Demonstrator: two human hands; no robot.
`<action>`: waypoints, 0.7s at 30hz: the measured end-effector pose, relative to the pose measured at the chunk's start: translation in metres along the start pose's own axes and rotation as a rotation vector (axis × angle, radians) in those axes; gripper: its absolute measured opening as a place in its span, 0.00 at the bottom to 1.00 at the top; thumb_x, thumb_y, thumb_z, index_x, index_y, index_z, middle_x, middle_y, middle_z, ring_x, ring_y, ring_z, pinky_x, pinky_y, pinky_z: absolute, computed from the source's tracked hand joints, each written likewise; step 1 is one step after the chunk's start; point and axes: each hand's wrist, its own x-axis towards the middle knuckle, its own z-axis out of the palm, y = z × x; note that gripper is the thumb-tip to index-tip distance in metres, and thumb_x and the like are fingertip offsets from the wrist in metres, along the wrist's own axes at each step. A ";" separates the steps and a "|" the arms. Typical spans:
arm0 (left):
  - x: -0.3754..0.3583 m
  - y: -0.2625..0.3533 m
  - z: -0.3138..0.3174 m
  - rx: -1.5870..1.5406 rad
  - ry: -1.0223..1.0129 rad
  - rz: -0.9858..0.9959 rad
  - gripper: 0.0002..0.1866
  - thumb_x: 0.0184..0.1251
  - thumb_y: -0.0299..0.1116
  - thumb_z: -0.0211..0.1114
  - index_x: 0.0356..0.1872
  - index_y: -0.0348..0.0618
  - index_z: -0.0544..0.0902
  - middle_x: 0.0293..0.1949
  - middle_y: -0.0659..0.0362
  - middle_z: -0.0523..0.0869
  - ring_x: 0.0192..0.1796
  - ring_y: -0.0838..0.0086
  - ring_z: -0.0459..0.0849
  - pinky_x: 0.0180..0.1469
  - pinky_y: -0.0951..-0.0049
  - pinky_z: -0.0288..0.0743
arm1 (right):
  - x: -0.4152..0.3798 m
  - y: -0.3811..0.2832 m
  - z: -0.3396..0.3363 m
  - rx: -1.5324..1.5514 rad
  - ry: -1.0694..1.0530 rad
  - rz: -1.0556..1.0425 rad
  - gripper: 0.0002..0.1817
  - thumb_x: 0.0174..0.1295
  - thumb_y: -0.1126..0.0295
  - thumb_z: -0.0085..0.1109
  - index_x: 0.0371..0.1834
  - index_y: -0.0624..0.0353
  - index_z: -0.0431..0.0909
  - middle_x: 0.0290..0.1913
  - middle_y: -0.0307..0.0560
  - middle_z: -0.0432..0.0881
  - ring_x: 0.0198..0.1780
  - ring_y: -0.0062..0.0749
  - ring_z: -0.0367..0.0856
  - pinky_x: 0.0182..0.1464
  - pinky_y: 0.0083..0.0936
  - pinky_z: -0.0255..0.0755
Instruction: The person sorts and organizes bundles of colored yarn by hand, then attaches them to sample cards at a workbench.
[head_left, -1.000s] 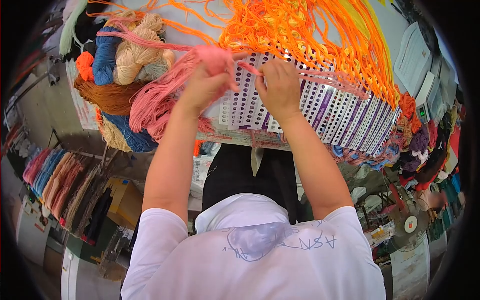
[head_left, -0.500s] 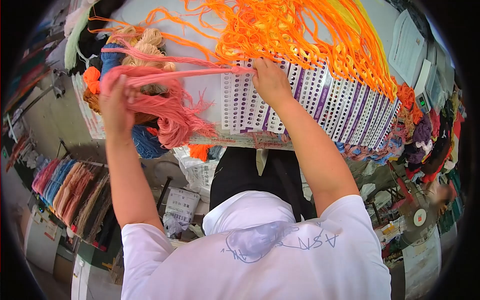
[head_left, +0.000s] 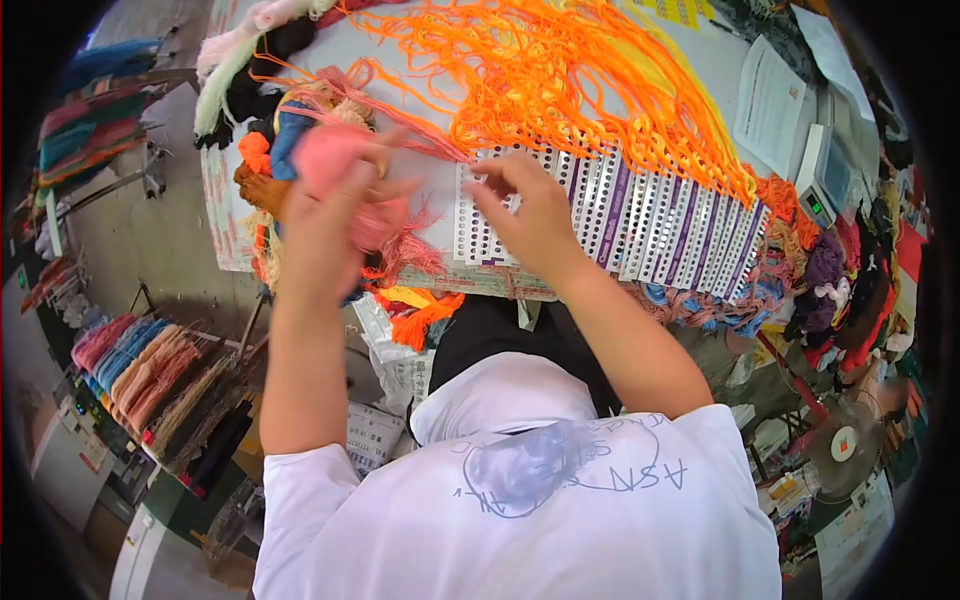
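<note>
My left hand (head_left: pixel 330 225), smeared by motion, has a skein of pink thread (head_left: pixel 340 160) bunched at its thumb and fingers, some fingertips sticking out to the right. Loose pink strands (head_left: pixel 425 130) run from the pile to the left edge of the perforated cards. My right hand (head_left: pixel 530 210) hovers over these white and purple cards (head_left: pixel 610 215), thumb and forefinger apart, close to the ends of the strands. Orange thread (head_left: pixel 540 80) is looped through the holes along the cards' far edge and fans out across the table.
Blue, brown and orange skeins (head_left: pixel 265 180) lie at the table's left side. On the right stand a scale (head_left: pixel 815 180) and a printed sheet (head_left: pixel 770 105), near heaped coloured yarn (head_left: pixel 830 260). A rack of hanging yarn (head_left: pixel 150 370) is at lower left, a fan (head_left: pixel 843 445) at lower right.
My left hand has moved right with the pink skein, nearer the cards. My right hand has let go of the pink strands and its fingers have parted. The view has shifted slightly.
</note>
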 end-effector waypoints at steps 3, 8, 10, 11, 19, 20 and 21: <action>-0.034 0.000 0.053 -0.114 -0.141 -0.037 0.18 0.69 0.34 0.50 0.55 0.34 0.72 0.65 0.47 0.63 0.61 0.66 0.72 0.56 0.65 0.73 | -0.025 -0.072 -0.019 0.115 -0.041 -0.256 0.17 0.52 0.66 0.64 0.45 0.58 0.79 0.39 0.49 0.77 0.40 0.37 0.77 0.43 0.27 0.71; -0.063 0.020 0.084 -0.325 -0.267 -0.061 0.18 0.69 0.34 0.49 0.52 0.31 0.75 0.65 0.44 0.63 0.63 0.62 0.69 0.62 0.61 0.65 | -0.052 -0.107 -0.059 0.444 -0.209 0.023 0.11 0.56 0.73 0.60 0.41 0.64 0.80 0.36 0.44 0.80 0.38 0.24 0.76 0.42 0.21 0.70; -0.070 0.026 0.092 -0.320 -0.289 -0.043 0.18 0.69 0.35 0.50 0.51 0.32 0.75 0.63 0.44 0.66 0.61 0.63 0.71 0.62 0.61 0.65 | -0.060 -0.111 -0.066 0.443 -0.212 -0.012 0.10 0.58 0.73 0.58 0.41 0.66 0.79 0.33 0.41 0.80 0.36 0.18 0.75 0.41 0.17 0.69; -0.073 0.028 0.096 -0.316 -0.316 -0.038 0.18 0.68 0.35 0.51 0.51 0.32 0.75 0.60 0.44 0.70 0.60 0.64 0.73 0.62 0.61 0.65 | -0.064 -0.119 -0.072 0.539 -0.230 0.059 0.09 0.59 0.73 0.58 0.40 0.67 0.79 0.34 0.40 0.80 0.37 0.18 0.75 0.41 0.17 0.69; -0.088 0.035 0.123 -0.211 -0.179 0.025 0.15 0.60 0.27 0.63 0.47 0.32 0.78 0.37 0.57 0.83 0.39 0.76 0.82 0.43 0.76 0.75 | -0.084 -0.138 -0.097 0.731 -0.290 0.274 0.09 0.62 0.73 0.56 0.41 0.67 0.79 0.35 0.38 0.80 0.34 0.12 0.73 0.35 0.10 0.66; -0.088 0.034 0.125 -0.215 -0.165 0.029 0.15 0.58 0.26 0.63 0.47 0.32 0.78 0.36 0.58 0.83 0.37 0.77 0.82 0.42 0.77 0.75 | -0.085 -0.139 -0.098 0.729 -0.293 0.278 0.09 0.62 0.73 0.56 0.41 0.67 0.79 0.35 0.38 0.80 0.34 0.12 0.73 0.35 0.10 0.66; -0.088 0.034 0.128 -0.217 -0.162 0.029 0.15 0.58 0.26 0.63 0.47 0.32 0.78 0.36 0.58 0.83 0.37 0.77 0.82 0.42 0.77 0.75 | -0.086 -0.139 -0.099 0.745 -0.289 0.267 0.09 0.62 0.73 0.56 0.41 0.67 0.79 0.34 0.37 0.80 0.34 0.11 0.73 0.34 0.09 0.66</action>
